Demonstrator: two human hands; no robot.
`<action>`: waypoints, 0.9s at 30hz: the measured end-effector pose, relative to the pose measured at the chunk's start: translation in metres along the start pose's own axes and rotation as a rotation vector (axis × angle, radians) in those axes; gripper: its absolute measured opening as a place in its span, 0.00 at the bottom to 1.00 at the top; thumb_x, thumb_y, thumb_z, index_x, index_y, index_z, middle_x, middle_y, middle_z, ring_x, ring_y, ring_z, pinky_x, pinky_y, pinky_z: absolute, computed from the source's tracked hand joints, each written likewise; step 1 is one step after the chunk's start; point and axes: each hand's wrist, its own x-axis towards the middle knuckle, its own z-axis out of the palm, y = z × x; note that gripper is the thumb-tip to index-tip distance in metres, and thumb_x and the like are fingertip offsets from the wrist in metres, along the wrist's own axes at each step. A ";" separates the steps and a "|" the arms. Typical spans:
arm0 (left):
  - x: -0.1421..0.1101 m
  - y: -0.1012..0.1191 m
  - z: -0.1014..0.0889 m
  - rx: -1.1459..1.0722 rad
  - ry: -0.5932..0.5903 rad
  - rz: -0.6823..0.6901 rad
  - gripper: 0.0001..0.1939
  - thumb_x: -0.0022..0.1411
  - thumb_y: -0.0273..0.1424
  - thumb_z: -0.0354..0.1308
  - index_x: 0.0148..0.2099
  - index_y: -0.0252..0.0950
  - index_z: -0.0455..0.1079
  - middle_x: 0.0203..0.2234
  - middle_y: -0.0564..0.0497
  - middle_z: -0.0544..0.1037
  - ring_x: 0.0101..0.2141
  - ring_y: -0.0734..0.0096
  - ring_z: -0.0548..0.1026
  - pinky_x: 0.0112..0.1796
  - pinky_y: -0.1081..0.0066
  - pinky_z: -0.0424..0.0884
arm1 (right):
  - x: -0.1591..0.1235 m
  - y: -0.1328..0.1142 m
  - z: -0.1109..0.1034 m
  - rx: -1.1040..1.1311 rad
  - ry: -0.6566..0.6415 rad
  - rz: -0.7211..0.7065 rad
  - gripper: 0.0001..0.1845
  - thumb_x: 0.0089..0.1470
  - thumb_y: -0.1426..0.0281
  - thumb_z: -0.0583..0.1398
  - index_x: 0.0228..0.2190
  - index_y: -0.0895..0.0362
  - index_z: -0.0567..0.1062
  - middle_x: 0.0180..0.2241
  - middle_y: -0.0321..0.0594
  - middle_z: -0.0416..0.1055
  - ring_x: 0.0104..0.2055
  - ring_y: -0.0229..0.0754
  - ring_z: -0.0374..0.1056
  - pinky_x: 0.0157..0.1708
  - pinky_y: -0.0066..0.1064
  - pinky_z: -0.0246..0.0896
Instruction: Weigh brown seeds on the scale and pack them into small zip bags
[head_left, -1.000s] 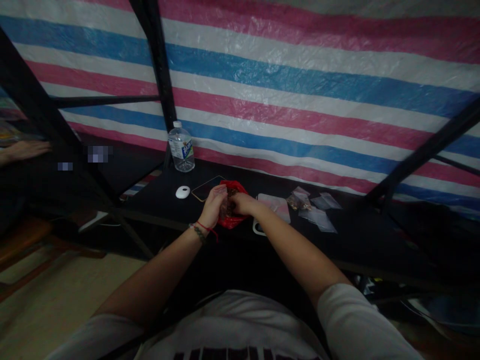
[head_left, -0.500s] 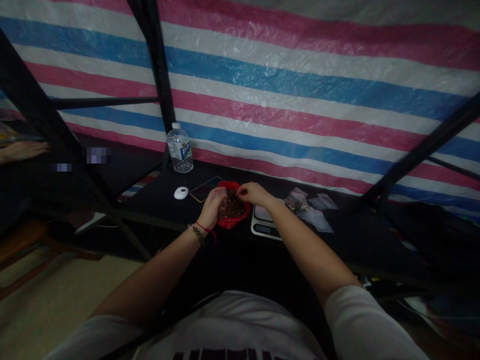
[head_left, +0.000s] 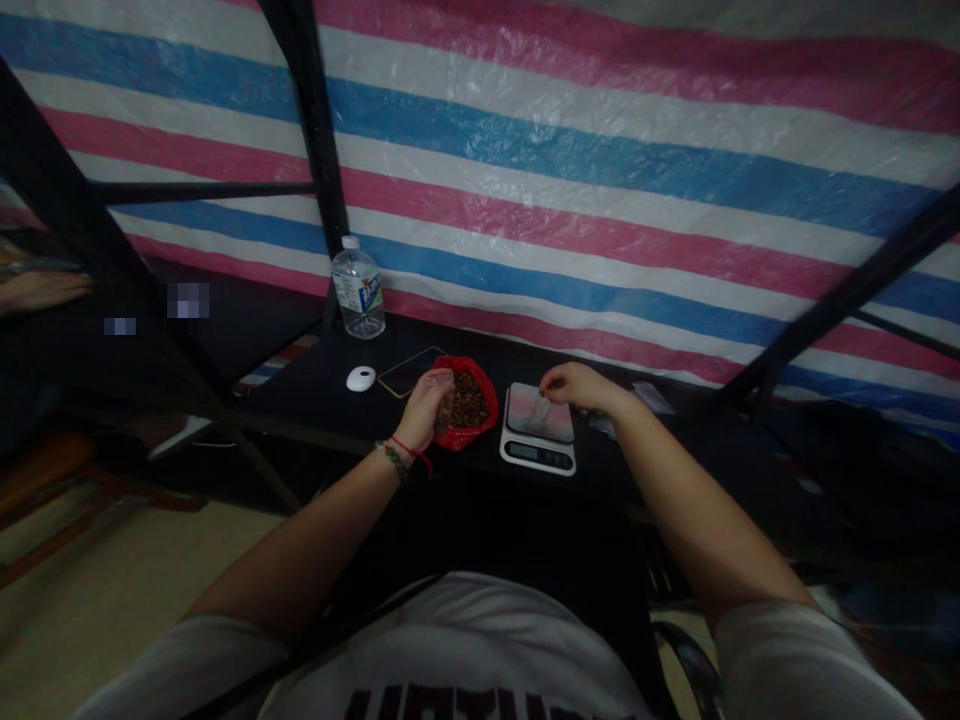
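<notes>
My left hand (head_left: 424, 408) is closed on a small clear plastic bag (head_left: 446, 404) at the left edge of an opened red bag (head_left: 486, 420). Small brown pieces (head_left: 469, 402), perhaps beans or grains, fill the red bag. Over the far right corner of a white digital kitchen scale (head_left: 538, 452), my right hand (head_left: 566, 384) has its fingertips pinched together. Whatever they hold is too small to make out. The scale's shiny plate (head_left: 536, 412) shows a pale reflection beneath these fingers. Behind the right wrist, clear plastic bags (head_left: 654, 398) lie partly hidden.
A phone (head_left: 411, 372) and a white rounded mouse-like object (head_left: 361, 379) lie left of the red bag. A clear plastic bottle (head_left: 358, 288) stands by the black frame post (head_left: 327, 190). Striped sheeting (head_left: 570, 200) hangs behind the desk. Another person's hand (head_left: 46, 290) rests at far left.
My right hand has moved right, from over the red bag to over the scale, and now covers most of the clear bags. My left hand stays at the red bag.
</notes>
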 end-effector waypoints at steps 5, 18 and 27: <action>-0.003 0.003 0.002 -0.031 0.025 -0.024 0.19 0.49 0.36 0.62 0.43 0.35 0.68 0.30 0.53 0.72 0.27 0.75 0.70 0.30 0.74 0.65 | 0.004 -0.005 0.002 -0.140 -0.026 0.015 0.12 0.44 0.76 0.59 0.33 0.57 0.79 0.32 0.39 0.77 0.31 0.39 0.70 0.29 0.25 0.60; -0.003 0.006 0.002 -0.048 0.047 -0.031 0.17 0.49 0.33 0.62 0.43 0.35 0.70 0.30 0.53 0.73 0.28 0.75 0.70 0.33 0.73 0.66 | 0.017 -0.002 -0.001 -0.316 -0.002 0.008 0.08 0.43 0.76 0.61 0.29 0.58 0.79 0.30 0.41 0.76 0.31 0.40 0.70 0.29 0.27 0.57; -0.001 0.005 0.002 -0.063 0.052 -0.039 0.17 0.48 0.32 0.63 0.43 0.36 0.70 0.30 0.54 0.73 0.28 0.75 0.71 0.33 0.73 0.67 | 0.022 0.006 0.004 -0.326 0.071 -0.022 0.11 0.47 0.74 0.62 0.36 0.58 0.78 0.36 0.41 0.76 0.35 0.41 0.70 0.34 0.27 0.61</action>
